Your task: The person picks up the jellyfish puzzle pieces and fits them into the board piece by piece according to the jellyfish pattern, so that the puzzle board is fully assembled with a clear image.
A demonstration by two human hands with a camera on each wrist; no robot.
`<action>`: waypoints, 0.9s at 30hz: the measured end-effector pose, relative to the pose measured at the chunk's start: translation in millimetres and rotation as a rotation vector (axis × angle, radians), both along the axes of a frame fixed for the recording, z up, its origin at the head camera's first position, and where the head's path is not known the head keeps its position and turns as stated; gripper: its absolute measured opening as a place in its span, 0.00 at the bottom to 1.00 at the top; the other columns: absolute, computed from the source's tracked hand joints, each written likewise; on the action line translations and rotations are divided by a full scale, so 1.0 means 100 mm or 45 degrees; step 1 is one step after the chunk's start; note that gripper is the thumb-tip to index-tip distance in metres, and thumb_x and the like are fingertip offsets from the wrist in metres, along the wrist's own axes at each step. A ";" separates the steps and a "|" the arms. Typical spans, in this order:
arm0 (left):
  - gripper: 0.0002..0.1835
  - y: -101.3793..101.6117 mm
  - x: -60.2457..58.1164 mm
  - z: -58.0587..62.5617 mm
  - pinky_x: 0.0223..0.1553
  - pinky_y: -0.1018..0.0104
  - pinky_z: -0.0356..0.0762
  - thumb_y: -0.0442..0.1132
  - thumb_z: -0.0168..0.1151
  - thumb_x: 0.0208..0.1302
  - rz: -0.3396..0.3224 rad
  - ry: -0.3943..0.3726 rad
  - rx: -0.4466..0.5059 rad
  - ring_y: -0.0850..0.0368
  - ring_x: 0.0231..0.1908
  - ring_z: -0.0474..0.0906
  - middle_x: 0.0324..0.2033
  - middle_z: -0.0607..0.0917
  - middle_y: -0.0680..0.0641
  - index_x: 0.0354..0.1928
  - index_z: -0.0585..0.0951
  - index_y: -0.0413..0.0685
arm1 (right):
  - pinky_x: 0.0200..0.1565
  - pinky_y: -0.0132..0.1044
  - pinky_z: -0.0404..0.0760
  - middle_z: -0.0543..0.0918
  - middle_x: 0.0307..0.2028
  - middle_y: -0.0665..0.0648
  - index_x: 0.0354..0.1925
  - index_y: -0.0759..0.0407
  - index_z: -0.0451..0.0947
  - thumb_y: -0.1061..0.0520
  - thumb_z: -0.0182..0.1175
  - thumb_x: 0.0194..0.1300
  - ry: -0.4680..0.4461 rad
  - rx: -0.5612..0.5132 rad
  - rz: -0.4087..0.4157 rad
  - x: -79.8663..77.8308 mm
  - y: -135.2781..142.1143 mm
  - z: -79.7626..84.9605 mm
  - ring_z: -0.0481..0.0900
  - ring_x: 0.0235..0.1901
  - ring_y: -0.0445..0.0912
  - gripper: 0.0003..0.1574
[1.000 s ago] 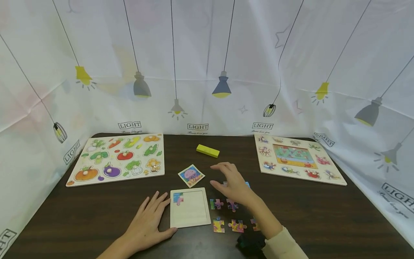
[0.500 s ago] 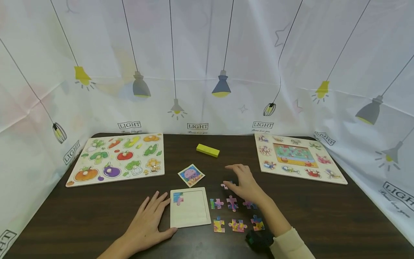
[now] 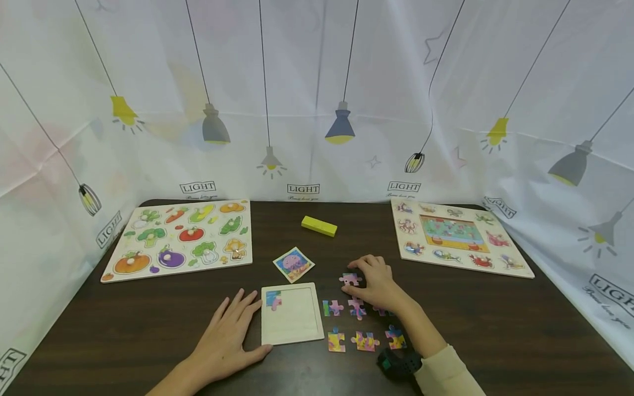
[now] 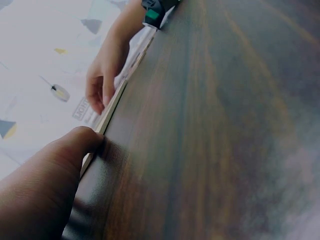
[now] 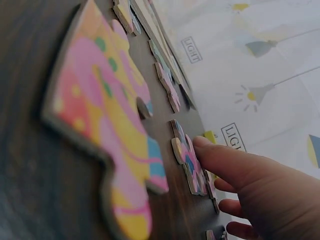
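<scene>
My left hand [image 3: 225, 336] rests on the table with fingers spread. Its fingertips and thumb are right at the left side of a square wooden puzzle tray [image 3: 292, 335]. One blue-and-pink jigsaw piece [image 3: 273, 299] lies in the tray's top left corner. My right hand [image 3: 376, 283] reaches down with thumb and index finger spread on either side of a pink jigsaw piece [image 3: 350, 279]. A small gap shows between the index finger and that piece. In the right wrist view the thumb [image 5: 225, 160] overlaps a jigsaw piece [image 5: 187, 159]. The left thumb [image 4: 80, 142] touches the tray edge [image 4: 112, 107].
Several jigsaw pieces lie in rows right of the tray, including a yellow one [image 3: 336, 341]. A jellyfish picture card [image 3: 294, 264] and a yellow block [image 3: 319, 226] lie behind. Peg boards with vegetables [image 3: 180, 261] and sea animals [image 3: 411, 212] stand at the back corners.
My right hand has moved right and lowered toward the pink piece, uncovering pieces in the nearer rows. The left hand has stayed by the tray.
</scene>
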State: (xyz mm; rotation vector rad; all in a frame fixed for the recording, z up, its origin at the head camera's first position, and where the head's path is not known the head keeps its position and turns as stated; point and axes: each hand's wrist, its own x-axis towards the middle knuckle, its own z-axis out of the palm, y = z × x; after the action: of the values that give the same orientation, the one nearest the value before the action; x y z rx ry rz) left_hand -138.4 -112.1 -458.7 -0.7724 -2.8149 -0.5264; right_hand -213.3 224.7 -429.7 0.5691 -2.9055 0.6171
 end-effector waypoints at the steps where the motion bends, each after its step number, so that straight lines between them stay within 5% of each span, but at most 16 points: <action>1: 0.46 0.00 0.00 0.00 0.62 0.44 0.46 0.72 0.52 0.50 0.000 0.000 0.002 0.45 0.66 0.51 0.64 0.64 0.45 0.62 0.68 0.45 | 0.44 0.55 0.62 0.71 0.48 0.59 0.48 0.55 0.75 0.41 0.65 0.53 -0.003 -0.002 -0.003 0.00 0.00 0.00 0.63 0.50 0.56 0.29; 27: 0.46 -0.01 -0.01 0.01 0.63 0.45 0.45 0.72 0.52 0.50 0.006 -0.051 -0.020 0.45 0.67 0.49 0.65 0.62 0.45 0.63 0.67 0.46 | 0.45 0.54 0.62 0.74 0.45 0.56 0.39 0.53 0.77 0.49 0.66 0.55 -0.019 -0.080 0.032 -0.01 0.01 -0.03 0.65 0.48 0.55 0.15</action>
State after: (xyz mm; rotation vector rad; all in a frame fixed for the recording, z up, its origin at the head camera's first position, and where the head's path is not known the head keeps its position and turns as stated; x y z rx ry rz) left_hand -139.2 -112.6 -458.1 -0.7662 -2.8600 -0.5252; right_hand -214.3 225.5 -432.4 0.5965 -2.8854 0.7166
